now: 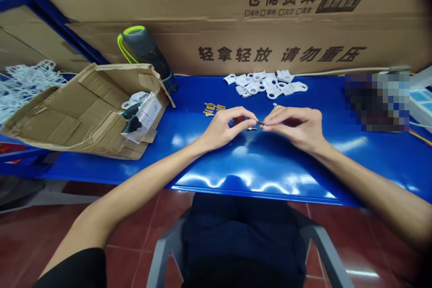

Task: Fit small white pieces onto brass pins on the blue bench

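Observation:
Over the blue table [216,175], my left hand [229,127] and my right hand [299,127] meet fingertip to fingertip. Both pinch a small dark, thin part [260,123] between them; its details are too small to make out. Just beneath it on the tabletop lies a small metal piece [251,129]. Another tiny light piece [275,104] is behind my right fingertips. Several small brass-coloured parts [213,109] lie beyond my left hand. Farther back is a heap of white plastic pieces with round holes [266,83].
An open cardboard box [97,108] with bagged items stands at the left, beside white stringy pieces [29,81]. A dark cylinder with a yellow-green rim [148,54] leans behind it. Cardboard [216,27] lines the back. At right are a blurred-out object [378,102] and a white device [421,99].

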### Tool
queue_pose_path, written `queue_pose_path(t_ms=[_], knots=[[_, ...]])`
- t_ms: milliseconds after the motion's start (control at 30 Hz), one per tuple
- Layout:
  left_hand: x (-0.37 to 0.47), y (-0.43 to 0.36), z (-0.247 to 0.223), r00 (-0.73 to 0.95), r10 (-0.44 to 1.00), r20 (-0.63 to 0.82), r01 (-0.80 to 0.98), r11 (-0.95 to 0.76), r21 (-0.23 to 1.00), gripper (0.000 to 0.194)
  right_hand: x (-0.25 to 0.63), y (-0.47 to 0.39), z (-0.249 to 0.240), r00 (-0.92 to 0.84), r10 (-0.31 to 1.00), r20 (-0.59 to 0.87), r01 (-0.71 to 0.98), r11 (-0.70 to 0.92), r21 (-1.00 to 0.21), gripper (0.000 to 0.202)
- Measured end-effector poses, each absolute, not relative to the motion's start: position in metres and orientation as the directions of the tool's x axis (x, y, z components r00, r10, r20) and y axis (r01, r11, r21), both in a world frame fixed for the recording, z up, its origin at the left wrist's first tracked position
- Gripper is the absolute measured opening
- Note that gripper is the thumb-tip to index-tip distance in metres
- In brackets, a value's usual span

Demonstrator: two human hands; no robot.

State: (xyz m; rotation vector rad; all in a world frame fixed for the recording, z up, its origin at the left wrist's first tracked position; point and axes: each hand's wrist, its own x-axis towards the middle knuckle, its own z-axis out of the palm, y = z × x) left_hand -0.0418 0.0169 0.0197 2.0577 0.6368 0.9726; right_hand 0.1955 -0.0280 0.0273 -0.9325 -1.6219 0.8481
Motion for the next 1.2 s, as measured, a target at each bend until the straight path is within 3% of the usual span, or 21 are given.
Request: queue_pose_path(t_ms=[167, 267, 600, 700, 900, 1200], knots=[[-0.046, 0.021, 0.017, 0.597, 0.567, 0.567, 0.151, -0.774, 0.615, 0.026, 0.200, -0.025, 0.031, -0.207, 0.906, 0.369, 0.150, 0.402, -0.903, 0.016], [-0.049, 0.024, 0.017, 0.657, 0.483, 0.578, 0.159, -0.839, 0.521, 0.024, 0.204, -0.023, 0.031, -0.283, 0.915, 0.287, 0.218, 0.353, -0.910, 0.019], [-0.052, 0.026, 0.017, 0.718, 0.370, 0.590, 0.124, -0.902, 0.414, 0.020, 0.208, -0.021, 0.028, -0.370, 0.897, 0.241, 0.263, 0.350, -0.899, 0.020], [-0.053, 0.026, 0.018, 0.725, 0.374, 0.578, 0.145, -0.904, 0.403, 0.021, 0.208, -0.021, 0.030, -0.324, 0.925, 0.200, 0.259, 0.290, -0.921, 0.025], [-0.053, 0.024, 0.016, 0.772, 0.395, 0.498, 0.169, -0.883, 0.438, 0.025, 0.208, -0.020, 0.033, -0.394, 0.912, 0.115, 0.294, 0.244, -0.924, 0.026], [-0.043, 0.014, 0.018, 0.684, 0.459, 0.567, 0.150, -0.849, 0.507, 0.019, 0.200, -0.019, 0.029, -0.191, 0.947, 0.259, 0.321, 0.310, -0.895, 0.026]])
